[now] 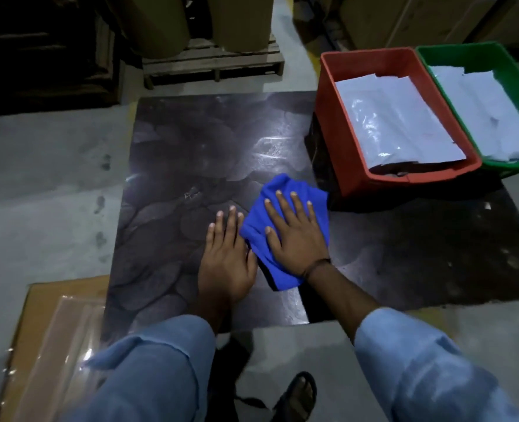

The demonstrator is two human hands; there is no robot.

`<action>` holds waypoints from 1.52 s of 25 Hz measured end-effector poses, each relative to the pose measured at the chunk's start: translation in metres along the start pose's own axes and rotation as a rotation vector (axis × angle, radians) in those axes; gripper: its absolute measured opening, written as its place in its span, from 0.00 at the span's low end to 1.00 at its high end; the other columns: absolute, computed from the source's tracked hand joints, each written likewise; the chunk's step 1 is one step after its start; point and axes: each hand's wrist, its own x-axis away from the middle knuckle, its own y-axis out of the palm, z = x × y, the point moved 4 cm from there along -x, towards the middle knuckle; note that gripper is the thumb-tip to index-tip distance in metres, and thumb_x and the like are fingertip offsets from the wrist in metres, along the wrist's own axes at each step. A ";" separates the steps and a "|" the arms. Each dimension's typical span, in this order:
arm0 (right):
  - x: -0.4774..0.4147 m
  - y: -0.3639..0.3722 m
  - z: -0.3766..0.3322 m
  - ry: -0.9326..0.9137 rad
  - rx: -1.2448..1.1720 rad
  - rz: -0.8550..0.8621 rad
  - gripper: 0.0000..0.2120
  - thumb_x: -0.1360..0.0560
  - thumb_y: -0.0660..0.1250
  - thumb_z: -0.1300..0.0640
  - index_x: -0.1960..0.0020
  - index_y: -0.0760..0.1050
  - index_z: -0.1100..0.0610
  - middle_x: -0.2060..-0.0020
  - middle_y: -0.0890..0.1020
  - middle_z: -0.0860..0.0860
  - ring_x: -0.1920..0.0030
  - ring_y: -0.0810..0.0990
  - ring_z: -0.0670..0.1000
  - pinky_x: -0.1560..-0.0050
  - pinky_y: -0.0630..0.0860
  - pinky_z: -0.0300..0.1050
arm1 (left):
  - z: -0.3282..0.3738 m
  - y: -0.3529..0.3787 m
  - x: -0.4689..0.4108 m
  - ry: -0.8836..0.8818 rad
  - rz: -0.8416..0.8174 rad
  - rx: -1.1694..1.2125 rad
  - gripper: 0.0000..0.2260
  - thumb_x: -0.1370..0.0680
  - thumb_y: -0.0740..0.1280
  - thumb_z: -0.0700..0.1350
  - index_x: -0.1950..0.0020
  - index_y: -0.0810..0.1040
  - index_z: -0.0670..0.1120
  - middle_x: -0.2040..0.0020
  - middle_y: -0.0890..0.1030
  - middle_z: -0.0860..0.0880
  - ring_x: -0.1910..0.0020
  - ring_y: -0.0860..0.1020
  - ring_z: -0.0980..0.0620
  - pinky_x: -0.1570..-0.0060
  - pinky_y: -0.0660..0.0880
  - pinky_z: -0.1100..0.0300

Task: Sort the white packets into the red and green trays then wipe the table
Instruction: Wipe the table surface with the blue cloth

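From my head camera, my right hand [294, 236] lies flat, fingers spread, pressing the crumpled blue microfibre cloth [282, 226] onto the dark glossy tabletop [209, 153]; my left hand [229, 254] rests open beside it, holding nothing. White plastic packets [398, 123] already fill the red plastic tray [331, 117] and the green plastic tray [495, 53]. I should keep even pressure and overlap strokes toward the unwiped far corners.
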 end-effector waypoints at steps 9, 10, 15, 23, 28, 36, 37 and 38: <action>0.033 -0.004 0.044 0.025 0.006 0.037 0.29 0.20 0.52 0.43 0.21 0.56 0.47 0.20 0.56 0.50 0.20 0.50 0.56 0.24 0.51 0.62 | 0.000 0.003 -0.002 -0.028 0.022 -0.012 0.33 0.19 0.56 0.57 0.18 0.56 0.41 0.17 0.53 0.43 0.18 0.51 0.42 0.21 0.52 0.43; 0.008 -0.001 0.037 0.052 -0.014 0.042 0.29 0.21 0.52 0.43 0.21 0.58 0.48 0.21 0.58 0.51 0.21 0.53 0.57 0.24 0.52 0.62 | 0.000 0.004 -0.001 -0.029 0.023 -0.015 0.33 0.19 0.56 0.57 0.18 0.56 0.41 0.17 0.53 0.43 0.18 0.51 0.41 0.21 0.52 0.43; -0.007 0.006 0.003 -0.048 -0.038 0.052 0.29 0.21 0.52 0.43 0.21 0.59 0.50 0.21 0.59 0.52 0.21 0.53 0.57 0.24 0.50 0.62 | -0.002 0.006 -0.003 -0.038 0.013 -0.010 0.34 0.22 0.54 0.57 0.19 0.59 0.41 0.17 0.55 0.43 0.19 0.53 0.40 0.21 0.54 0.42; 0.048 -0.003 0.052 -0.008 -0.003 0.061 0.30 0.20 0.52 0.40 0.21 0.57 0.48 0.20 0.55 0.51 0.20 0.51 0.57 0.25 0.53 0.62 | -0.001 0.003 -0.002 -0.040 0.005 0.001 0.34 0.20 0.54 0.59 0.18 0.56 0.43 0.17 0.53 0.44 0.18 0.50 0.42 0.21 0.52 0.44; 0.061 0.001 0.028 -0.070 -0.001 0.026 0.35 0.23 0.50 0.32 0.21 0.55 0.46 0.20 0.55 0.52 0.20 0.49 0.58 0.25 0.50 0.64 | 0.008 0.004 -0.003 -0.064 -0.041 -0.038 0.36 0.21 0.50 0.61 0.18 0.56 0.40 0.17 0.53 0.41 0.19 0.52 0.37 0.22 0.55 0.38; 0.135 -0.019 0.231 0.357 0.075 0.098 0.30 0.22 0.52 0.38 0.22 0.61 0.47 0.22 0.62 0.54 0.23 0.58 0.60 0.26 0.56 0.64 | 0.202 0.032 -0.022 0.163 -0.103 0.031 0.39 0.20 0.52 0.65 0.19 0.56 0.38 0.18 0.50 0.38 0.18 0.48 0.37 0.22 0.52 0.38; 0.137 -0.022 0.267 0.463 0.089 0.120 0.30 0.23 0.51 0.38 0.23 0.63 0.48 0.23 0.63 0.56 0.24 0.61 0.61 0.27 0.58 0.65 | 0.216 0.035 -0.026 0.139 -0.113 0.026 0.40 0.20 0.52 0.66 0.19 0.55 0.38 0.17 0.50 0.38 0.18 0.48 0.37 0.22 0.52 0.38; 0.136 -0.026 0.301 0.565 0.091 0.144 0.31 0.23 0.50 0.38 0.24 0.65 0.49 0.24 0.65 0.57 0.25 0.63 0.63 0.28 0.60 0.66 | 0.224 0.037 -0.027 0.108 -0.116 0.011 0.40 0.20 0.53 0.66 0.18 0.54 0.38 0.17 0.49 0.39 0.18 0.47 0.37 0.22 0.51 0.38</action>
